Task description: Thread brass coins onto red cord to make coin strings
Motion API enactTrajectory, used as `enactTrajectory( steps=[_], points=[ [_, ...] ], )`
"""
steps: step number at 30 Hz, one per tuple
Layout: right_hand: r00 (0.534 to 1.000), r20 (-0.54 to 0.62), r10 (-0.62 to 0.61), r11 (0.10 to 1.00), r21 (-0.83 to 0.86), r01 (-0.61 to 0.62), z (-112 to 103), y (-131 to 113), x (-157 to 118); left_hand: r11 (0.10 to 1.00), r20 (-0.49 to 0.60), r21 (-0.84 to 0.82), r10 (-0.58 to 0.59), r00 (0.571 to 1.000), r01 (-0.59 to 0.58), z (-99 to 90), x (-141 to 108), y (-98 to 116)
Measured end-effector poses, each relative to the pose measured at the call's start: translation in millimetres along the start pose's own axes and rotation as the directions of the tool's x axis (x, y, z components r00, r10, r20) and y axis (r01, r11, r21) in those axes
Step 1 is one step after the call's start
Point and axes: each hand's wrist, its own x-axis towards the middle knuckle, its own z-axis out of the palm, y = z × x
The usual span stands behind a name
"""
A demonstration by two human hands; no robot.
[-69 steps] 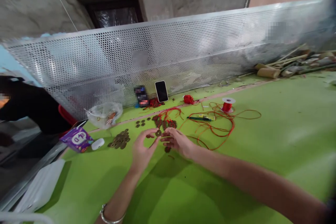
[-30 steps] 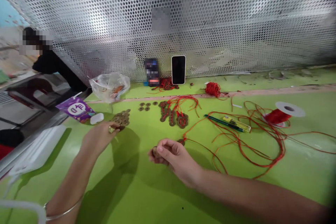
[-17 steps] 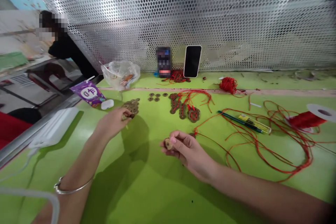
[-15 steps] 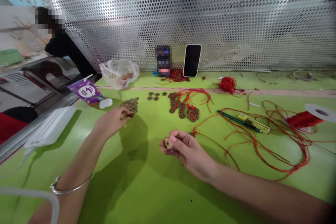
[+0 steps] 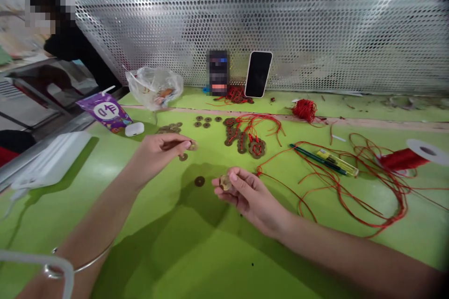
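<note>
My left hand (image 5: 164,152) pinches a brass coin (image 5: 192,145) between thumb and fingertips, just in front of the coin pile (image 5: 170,128). Below its fingers a loose coin (image 5: 183,157) lies on the green table (image 5: 196,252). Another dark coin (image 5: 199,181) rests between the two hands. My right hand (image 5: 250,196) grips a coin (image 5: 225,182) with its thumb; whether more are stacked behind it cannot be seen. Beyond the hands lie several loose coins (image 5: 206,125) and coins tied with red cord (image 5: 241,142).
Red cord (image 5: 336,182), a pen (image 5: 315,159) and a red spool (image 5: 403,159) lie at right. Two phones (image 5: 258,74) lean on the perforated metal screen. At left are a plastic bag (image 5: 154,88), purple packet (image 5: 107,111), earphone case (image 5: 134,129) and white power strip (image 5: 52,159). A person stands far left.
My left hand has moved right, away from the pile, with a coin in its fingers. Two loose coins now show on the table near it. My right hand has barely moved.
</note>
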Motion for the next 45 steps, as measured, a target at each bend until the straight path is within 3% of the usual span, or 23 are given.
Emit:
enactTrajectory(
  steps=[2,7,15,17,19,21,23,25,30,35,39,45],
  points=[
    [1.000,0.002,0.000,1.000,0.012,0.000,0.0,-0.1,0.5,0.991,0.041,-0.132,0.015,0.999,-0.009,10.2,-5.5,8.1],
    [1.000,-0.004,0.000,1.000,0.028,0.001,0.2,-0.2,1.0,0.970,0.096,-0.244,0.041,0.995,-0.016,30.1,-20.6,25.7],
    [0.999,-0.035,-0.010,1.000,0.009,0.011,-0.5,0.7,-0.1,0.969,-0.023,-0.074,0.235,0.972,-0.236,41.7,-43.7,36.2],
    [0.999,-0.033,-0.009,1.000,0.022,0.010,-0.5,0.6,0.0,0.914,-0.086,0.059,0.404,0.911,-0.400,43.6,-47.1,36.7],
    [0.999,-0.044,-0.015,0.998,0.058,0.017,-0.5,0.4,0.0,0.758,-0.084,0.234,0.639,0.764,-0.609,45.1,-48.8,36.4],
    [0.997,-0.071,-0.022,0.994,0.104,0.030,-0.8,0.4,0.0,0.587,-0.016,0.335,0.786,0.619,-0.737,46.2,-49.2,35.2],
    [0.995,-0.090,-0.033,0.990,0.133,0.045,-1.4,0.7,-0.1,0.520,0.028,0.355,0.825,0.564,-0.777,46.7,-48.8,33.9],
    [0.995,-0.088,-0.041,0.990,0.132,0.052,-2.0,1.3,0.0,0.544,0.035,0.326,0.811,0.584,-0.774,47.2,-48.3,33.2],
    [0.995,-0.082,-0.047,0.991,0.121,0.057,-2.4,2.2,0.3,0.695,0.047,0.156,0.704,0.709,-0.701,49.9,-48.4,33.2],
    [0.997,-0.048,-0.060,0.991,0.115,0.065,-1.9,2.4,0.5,0.756,0.059,0.097,0.645,0.762,-0.647,51.3,-49.2,33.2],
    [0.997,-0.033,-0.067,0.994,0.083,0.069,-1.2,2.6,1.0,0.767,0.058,0.092,0.632,0.773,-0.635,50.8,-50.2,33.2],
    [0.996,0.045,-0.074,0.997,0.039,0.072,0.3,0.4,1.0,0.729,0.017,0.107,0.679,0.734,-0.676,50.9,-48.5,34.9]
  ],
)
